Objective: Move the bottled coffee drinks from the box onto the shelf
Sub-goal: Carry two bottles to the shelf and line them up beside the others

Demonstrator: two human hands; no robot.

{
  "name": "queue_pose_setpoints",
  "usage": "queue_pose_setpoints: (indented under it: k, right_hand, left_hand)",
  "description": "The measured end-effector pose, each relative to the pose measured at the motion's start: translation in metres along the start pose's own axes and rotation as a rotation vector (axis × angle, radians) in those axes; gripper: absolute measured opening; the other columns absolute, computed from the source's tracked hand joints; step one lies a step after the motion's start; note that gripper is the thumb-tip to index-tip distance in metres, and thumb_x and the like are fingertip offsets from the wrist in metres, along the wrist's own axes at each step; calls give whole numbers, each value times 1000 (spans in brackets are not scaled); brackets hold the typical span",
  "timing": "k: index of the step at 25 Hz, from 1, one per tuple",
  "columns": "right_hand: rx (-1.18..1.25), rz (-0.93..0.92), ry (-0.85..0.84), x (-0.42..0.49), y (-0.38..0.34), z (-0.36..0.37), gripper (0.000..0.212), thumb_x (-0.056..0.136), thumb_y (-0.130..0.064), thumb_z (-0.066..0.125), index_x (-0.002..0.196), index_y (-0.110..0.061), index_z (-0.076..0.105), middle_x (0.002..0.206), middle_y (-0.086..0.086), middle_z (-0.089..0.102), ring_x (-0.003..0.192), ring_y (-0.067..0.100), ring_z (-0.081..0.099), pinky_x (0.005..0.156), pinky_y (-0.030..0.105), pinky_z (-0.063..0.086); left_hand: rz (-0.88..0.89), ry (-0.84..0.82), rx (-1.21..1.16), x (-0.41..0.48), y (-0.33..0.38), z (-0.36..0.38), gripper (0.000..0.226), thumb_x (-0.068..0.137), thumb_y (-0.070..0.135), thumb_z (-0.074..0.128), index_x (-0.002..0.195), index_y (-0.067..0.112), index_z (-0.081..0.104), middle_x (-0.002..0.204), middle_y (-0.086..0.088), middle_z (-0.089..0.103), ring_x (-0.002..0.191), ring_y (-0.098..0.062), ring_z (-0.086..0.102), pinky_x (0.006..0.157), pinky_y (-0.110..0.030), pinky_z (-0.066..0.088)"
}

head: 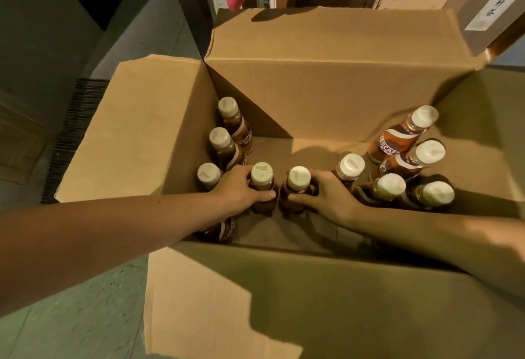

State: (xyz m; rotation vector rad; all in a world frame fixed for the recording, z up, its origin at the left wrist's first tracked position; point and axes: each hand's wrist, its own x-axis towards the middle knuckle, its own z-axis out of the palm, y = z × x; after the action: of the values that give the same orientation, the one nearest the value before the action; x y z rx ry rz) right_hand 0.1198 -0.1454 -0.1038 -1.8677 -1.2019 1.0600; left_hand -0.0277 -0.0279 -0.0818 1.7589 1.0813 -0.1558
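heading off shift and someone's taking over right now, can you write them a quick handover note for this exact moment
Left hand: grips the left middle bottle below its cap, inside the box.
Right hand: grips the right middle bottle the same way.
Other bottles: three by the left wall, five on the right side, one partly under the left forearm.
Done: cannot tell, the shelf is out of view.
Left: lift out these two, shelve them, then the rest.
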Motion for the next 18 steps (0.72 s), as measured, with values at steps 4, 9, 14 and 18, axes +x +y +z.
queue_pose_setpoints:
  k: [4,9,14,18]
  right_hand:
    - [44,3,22,-3,-4,0,40,78,-10,73,115,-6,59,101,-8,60,101,9,55,84,7,39]
    - [154,29,56,-12,-26,-4,36,76,-15,75,109,-14,62,106,-1,66,104,14,59,93,29,44]
    - [172,-106,62,-19,-86,-24,40,78,-18,73,116,-15,59,114,-5,63,110,9,55,99,29,41]
    - [80,-264,45,-12,-159,-41,46,80,-28,70,121,-13,56,116,-7,62,106,5,55,89,24,44]
  left_hand:
    - [26,-30,-106,-7,9,-4,45,78,11,72,121,11,58,112,-1,62,112,-15,55,100,-30,41]
    - [136,34,-192,-37,32,-29,36,78,14,72,112,18,62,107,3,66,102,-7,59,91,-22,41]
    - [200,191,-413,-86,48,-58,32,82,21,66,112,28,57,111,8,63,105,-7,57,80,-19,44]
    - [238,443,-554,-127,59,-88,56,75,34,66,127,16,53,121,4,59,115,-14,51,102,-31,34]
